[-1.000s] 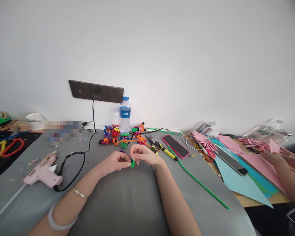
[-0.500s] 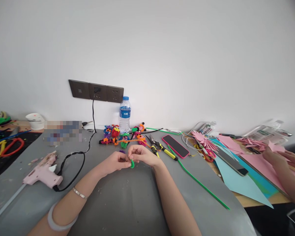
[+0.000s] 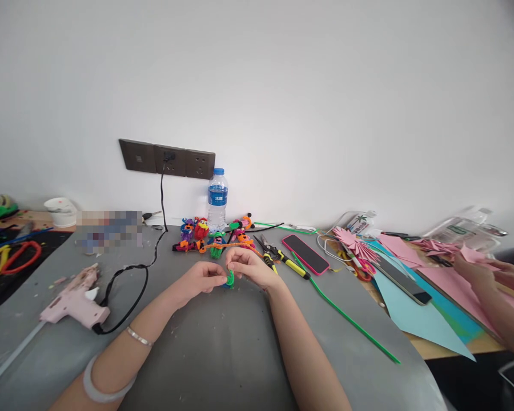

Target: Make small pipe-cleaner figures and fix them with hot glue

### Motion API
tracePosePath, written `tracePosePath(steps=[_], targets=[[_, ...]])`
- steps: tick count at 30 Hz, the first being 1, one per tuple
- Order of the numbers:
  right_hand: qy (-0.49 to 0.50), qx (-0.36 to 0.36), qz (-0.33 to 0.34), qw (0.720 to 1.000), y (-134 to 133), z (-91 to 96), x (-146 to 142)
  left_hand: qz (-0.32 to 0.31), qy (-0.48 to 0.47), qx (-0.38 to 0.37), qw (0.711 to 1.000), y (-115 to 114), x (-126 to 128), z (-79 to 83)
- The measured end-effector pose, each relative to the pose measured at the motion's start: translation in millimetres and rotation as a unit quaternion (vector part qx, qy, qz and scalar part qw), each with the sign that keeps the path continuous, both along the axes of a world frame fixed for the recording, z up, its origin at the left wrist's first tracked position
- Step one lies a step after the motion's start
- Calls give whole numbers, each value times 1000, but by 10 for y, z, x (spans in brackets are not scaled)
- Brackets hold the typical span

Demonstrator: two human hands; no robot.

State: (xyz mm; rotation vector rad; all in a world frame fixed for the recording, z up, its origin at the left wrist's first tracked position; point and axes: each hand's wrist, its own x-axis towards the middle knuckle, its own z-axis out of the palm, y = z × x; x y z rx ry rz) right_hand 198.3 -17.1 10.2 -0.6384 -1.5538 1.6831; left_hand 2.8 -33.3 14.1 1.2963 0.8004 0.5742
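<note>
Between my fingertips is a small curled piece of green pipe cleaner [image 3: 231, 279], raised over the grey table top [image 3: 214, 348]. My left hand [image 3: 205, 278] pinches it from the left. From the right, my right hand [image 3: 251, 268] closes thumb and finger at its upper end. A bit of blue shows by the left fingertips, too small to name. Just beyond my hands several pipe-cleaner dolls stand or lie close together, among them a green and blue doll [image 3: 217, 244] and a red one [image 3: 201, 227]. Yellow-handled pliers [image 3: 292, 264] rest right of my right hand.
A pink glue gun [image 3: 75, 302] with its black cord lies at left. A water bottle [image 3: 217, 200] stands by the wall. A phone [image 3: 305, 254] and a long green pipe cleaner [image 3: 351, 319] lie at right. Another person's hands [image 3: 488, 279] fold pink paper at far right.
My fingers have shifted slightly around the green pipe cleaner, and more of its curl shows now. The right hand has risen a little. At far right, the other person's hands have moved slightly.
</note>
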Motion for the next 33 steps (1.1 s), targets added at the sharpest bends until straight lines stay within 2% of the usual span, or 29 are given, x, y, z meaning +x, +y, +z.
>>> tracePosePath(steps=[12,17,22,33], targets=[[64,37,-114,991,54,-40,28,200,-83,-35,976,79,-1,15],[57,33,-140,988,55,-31,29,191,-71,-19,979,88,-6,-22],[62,39,-128,989,63,-46,21,175,-57,-1,983,87,7,-57],[40,24,-121,991,60,-39,21,204,-68,4,977,83,-2,-45]])
